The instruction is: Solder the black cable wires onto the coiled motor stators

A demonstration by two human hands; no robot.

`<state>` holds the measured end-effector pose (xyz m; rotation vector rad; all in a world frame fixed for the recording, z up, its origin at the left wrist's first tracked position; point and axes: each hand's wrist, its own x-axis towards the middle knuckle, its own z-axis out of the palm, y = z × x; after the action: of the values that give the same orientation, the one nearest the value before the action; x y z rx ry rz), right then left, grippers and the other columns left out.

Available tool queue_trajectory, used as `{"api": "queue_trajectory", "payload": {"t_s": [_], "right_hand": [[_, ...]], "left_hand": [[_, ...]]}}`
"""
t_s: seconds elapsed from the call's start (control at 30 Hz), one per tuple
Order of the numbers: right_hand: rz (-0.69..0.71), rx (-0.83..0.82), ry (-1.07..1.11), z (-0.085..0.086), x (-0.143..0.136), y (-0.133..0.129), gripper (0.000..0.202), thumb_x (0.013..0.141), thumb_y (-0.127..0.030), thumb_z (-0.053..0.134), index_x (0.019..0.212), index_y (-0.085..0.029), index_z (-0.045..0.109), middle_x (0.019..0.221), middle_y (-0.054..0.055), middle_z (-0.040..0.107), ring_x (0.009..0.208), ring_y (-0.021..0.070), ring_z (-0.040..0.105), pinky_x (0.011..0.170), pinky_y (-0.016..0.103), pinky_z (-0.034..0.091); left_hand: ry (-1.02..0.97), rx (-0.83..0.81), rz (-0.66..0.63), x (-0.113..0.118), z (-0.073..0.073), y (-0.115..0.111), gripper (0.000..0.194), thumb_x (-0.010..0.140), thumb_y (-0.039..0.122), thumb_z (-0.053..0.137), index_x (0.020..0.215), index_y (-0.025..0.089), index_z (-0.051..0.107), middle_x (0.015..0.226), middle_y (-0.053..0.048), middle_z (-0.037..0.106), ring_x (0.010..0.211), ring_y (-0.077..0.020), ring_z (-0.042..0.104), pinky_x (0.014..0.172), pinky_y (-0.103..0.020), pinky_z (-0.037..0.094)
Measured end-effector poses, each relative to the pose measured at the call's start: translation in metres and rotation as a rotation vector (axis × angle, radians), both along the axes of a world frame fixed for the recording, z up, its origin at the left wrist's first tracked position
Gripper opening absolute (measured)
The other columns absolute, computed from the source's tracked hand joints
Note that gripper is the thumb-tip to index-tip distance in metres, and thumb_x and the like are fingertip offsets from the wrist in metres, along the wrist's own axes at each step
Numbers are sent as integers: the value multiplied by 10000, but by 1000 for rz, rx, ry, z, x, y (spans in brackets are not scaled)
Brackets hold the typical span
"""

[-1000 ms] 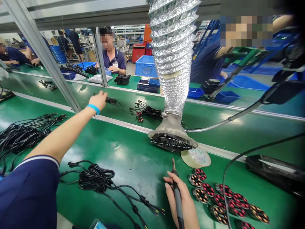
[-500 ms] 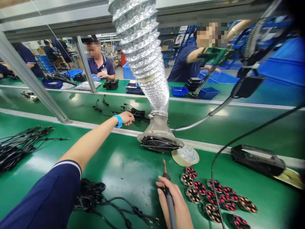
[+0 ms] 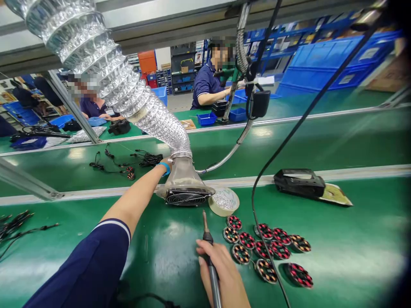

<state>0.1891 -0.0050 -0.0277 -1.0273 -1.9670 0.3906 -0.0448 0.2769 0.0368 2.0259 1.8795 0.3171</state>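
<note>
My right hand (image 3: 221, 269) is closed round the handle of a soldering iron (image 3: 212, 269), its tip pointing up and away over the green bench. My left arm reaches forward past the bench's far rail, and the left hand (image 3: 168, 161), with a blue wristband (image 3: 165, 168), goes behind the fan-fitted nozzle (image 3: 184, 175) of the fume duct. The nozzle hides its fingers, so what they hold cannot be seen. Close to that hand lies a bundle of black cables (image 3: 150, 159). Several round motor stators (image 3: 247, 240) with red or copper-coloured windings lie to the right of the iron.
A roll of tape (image 3: 224, 202) stands beside the nozzle. Further right lies a black tool holder (image 3: 300, 183) with a yellowish sponge tray. A black cord (image 3: 272, 158) hangs across the stators. More cables (image 3: 14, 226) lie at left. Co-workers sit across the line.
The view has swung right. My left hand has gone from open view to behind the nozzle. The right hand keeps its grip on the soldering iron.
</note>
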Motion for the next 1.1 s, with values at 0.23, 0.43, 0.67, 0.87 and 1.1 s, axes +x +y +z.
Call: {"api": "queue_trajectory", "payload": {"t_s": [0.23,0.43,0.67,0.87,1.1], "right_hand": [[-46,77,-10,-1,-3,3,321,900,-125,501,1201,-227,544,864,27,677,791,146,695,715,240,602],[-28,108,-14,-6,1,6,300,926,-158,488,1213,-226,542,882,29,683,797,140,710,724,241,606],[6,53,-2,-18,3,7,292,944,-260,518,1233,-269,559,928,14,690,838,155,717,744,275,603],[-77,-121,93,-13,-2,-4,269,963,-363,475,1185,-283,603,973,23,690,896,198,696,823,353,570],[31,34,79,8,2,-8,242,944,-263,513,1171,-245,596,900,12,697,808,145,694,775,271,575]], "left_hand": [[-189,-16,305,-33,6,-5,360,944,361,591,1232,145,590,1237,-102,611,1090,-220,620,927,-433,548],[-460,56,519,-84,36,-54,375,950,371,580,1252,148,576,1235,-106,609,1063,-210,627,903,-421,559],[-690,217,548,-131,78,-135,347,958,381,566,1208,142,589,1138,-87,636,948,-175,643,804,-356,580],[-776,417,548,-162,137,-193,280,970,367,546,1080,115,600,907,-24,629,653,-81,565,567,-213,498],[-577,728,494,-175,194,-259,134,941,274,506,918,153,561,717,42,625,394,-30,224,410,-229,167]]}}
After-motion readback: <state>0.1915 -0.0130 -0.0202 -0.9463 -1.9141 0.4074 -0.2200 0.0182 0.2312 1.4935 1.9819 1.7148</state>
